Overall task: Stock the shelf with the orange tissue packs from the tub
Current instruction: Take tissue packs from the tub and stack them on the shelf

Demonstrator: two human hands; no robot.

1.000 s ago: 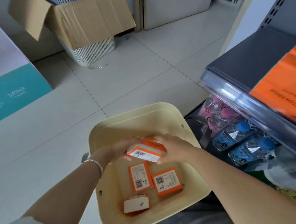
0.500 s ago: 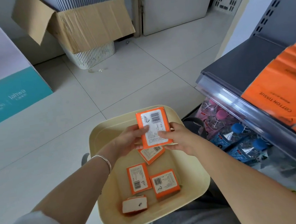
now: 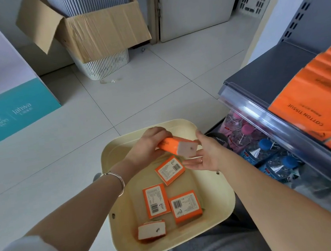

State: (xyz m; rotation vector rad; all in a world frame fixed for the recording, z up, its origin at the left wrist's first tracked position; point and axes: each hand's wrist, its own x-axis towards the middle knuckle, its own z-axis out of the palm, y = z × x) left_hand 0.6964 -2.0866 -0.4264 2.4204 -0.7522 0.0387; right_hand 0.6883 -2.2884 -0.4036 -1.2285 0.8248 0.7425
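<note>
Left hand (image 3: 148, 145) gripped a tissue pack (image 3: 171, 145) above the tub's (image 3: 218, 197) far rim. Right hand's (image 3: 207, 157) fingers (image 3: 192, 162) lay straight beside it, near bare shelf (image 3: 261, 75).

A shop: a metal retail shelf (image 3: 257, 80) with a clear price rail (image 3: 260, 116), stacked orange tissue packs (image 3: 307, 99), bottled water (image 3: 268, 147) below, and an opened carton (image 3: 99, 32).

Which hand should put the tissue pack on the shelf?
Probably the right hand: it is open beside the pack and on the shelf's side. The left hand grips the pack now, but would have to reach across.
</note>
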